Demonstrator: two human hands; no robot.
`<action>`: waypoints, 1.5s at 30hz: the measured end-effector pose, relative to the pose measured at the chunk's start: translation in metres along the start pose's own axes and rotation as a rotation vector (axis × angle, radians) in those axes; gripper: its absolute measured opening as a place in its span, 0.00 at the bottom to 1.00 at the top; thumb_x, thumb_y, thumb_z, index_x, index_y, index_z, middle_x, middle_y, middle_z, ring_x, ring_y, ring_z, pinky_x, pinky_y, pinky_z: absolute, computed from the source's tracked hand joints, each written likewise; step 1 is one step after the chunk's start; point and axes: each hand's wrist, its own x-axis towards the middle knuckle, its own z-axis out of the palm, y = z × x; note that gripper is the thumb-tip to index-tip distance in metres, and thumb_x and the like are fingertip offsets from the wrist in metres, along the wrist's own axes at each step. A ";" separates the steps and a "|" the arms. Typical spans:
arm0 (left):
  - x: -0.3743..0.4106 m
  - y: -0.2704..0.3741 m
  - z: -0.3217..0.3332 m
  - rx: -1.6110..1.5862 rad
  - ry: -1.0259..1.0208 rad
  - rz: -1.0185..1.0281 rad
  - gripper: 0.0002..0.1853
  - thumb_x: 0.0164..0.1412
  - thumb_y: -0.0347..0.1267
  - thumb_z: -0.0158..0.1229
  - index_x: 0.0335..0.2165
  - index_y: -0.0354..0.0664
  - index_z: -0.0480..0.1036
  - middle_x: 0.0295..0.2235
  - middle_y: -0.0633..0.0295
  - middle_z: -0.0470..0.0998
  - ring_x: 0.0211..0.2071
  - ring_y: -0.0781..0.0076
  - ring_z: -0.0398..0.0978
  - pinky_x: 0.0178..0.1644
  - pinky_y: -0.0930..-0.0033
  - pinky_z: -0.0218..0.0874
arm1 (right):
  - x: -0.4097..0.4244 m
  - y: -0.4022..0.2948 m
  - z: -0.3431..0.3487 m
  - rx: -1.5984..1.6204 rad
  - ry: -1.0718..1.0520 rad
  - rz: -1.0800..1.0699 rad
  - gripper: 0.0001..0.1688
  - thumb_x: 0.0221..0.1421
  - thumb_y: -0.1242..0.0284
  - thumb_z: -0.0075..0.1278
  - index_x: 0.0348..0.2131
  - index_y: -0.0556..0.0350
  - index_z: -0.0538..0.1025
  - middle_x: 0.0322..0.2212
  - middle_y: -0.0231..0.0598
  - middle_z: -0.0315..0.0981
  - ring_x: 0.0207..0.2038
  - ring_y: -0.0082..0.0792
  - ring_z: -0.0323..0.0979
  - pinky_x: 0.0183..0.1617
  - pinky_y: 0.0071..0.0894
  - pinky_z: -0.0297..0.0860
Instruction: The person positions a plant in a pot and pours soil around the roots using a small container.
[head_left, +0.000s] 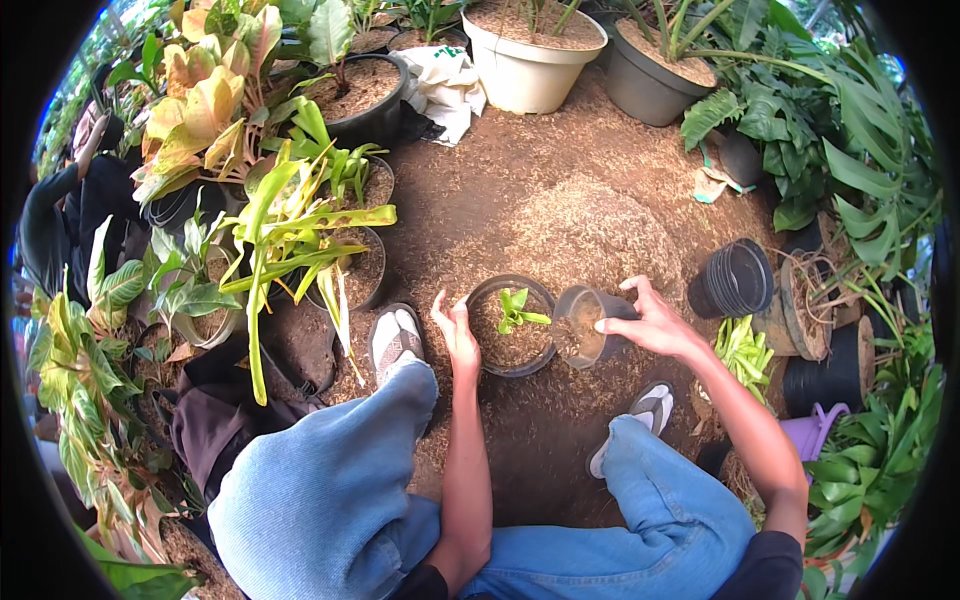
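Observation:
A round black plastic pot (480, 360) filled with brown, husk-like growing medium stands on the ground between my feet. A small bright green plant (517, 310) rises from its middle. My left hand (459, 330) is beside the pot's left edge, its fingers raised and apart, holding nothing. My right hand (654, 319) grips a smaller dark plastic pot (611, 330) by its right side. This pot is tilted, its mouth facing left beside the larger pot's rim, with some brown medium inside. Part of the right fingers lies behind it.
A mound of husks (600, 225) lies ahead. Nested black pots (731, 279) rest at right, above a bunch of small green plants (742, 356). Potted plants line both sides, with a large white pot (529, 64) at the back. Another person (56, 217) is at far left.

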 end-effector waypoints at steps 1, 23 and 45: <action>0.000 -0.001 -0.001 0.007 -0.001 0.002 0.29 0.72 0.41 0.47 0.64 0.40 0.53 0.64 0.52 0.54 0.66 0.61 0.52 0.70 0.58 0.40 | 0.002 -0.007 0.003 -0.101 0.030 -0.050 0.61 0.41 0.41 0.65 0.59 0.60 0.56 0.52 0.65 0.62 0.54 0.55 0.69 0.55 0.50 0.69; -0.004 0.007 0.002 0.028 -0.004 -0.008 0.29 0.72 0.42 0.46 0.64 0.40 0.53 0.63 0.52 0.55 0.65 0.62 0.53 0.70 0.58 0.40 | 0.002 -0.068 0.026 -0.276 0.075 -0.127 0.62 0.44 0.46 0.67 0.58 0.70 0.52 0.51 0.83 0.57 0.51 0.76 0.70 0.55 0.60 0.71; -0.001 0.015 0.003 0.066 0.008 -0.062 0.27 0.74 0.35 0.45 0.64 0.43 0.48 0.53 0.52 0.73 0.57 0.67 0.65 0.67 0.62 0.45 | 0.038 0.088 -0.013 -0.302 -0.084 0.231 0.58 0.50 0.45 0.57 0.63 0.69 0.56 0.60 0.63 0.63 0.65 0.57 0.59 0.69 0.45 0.59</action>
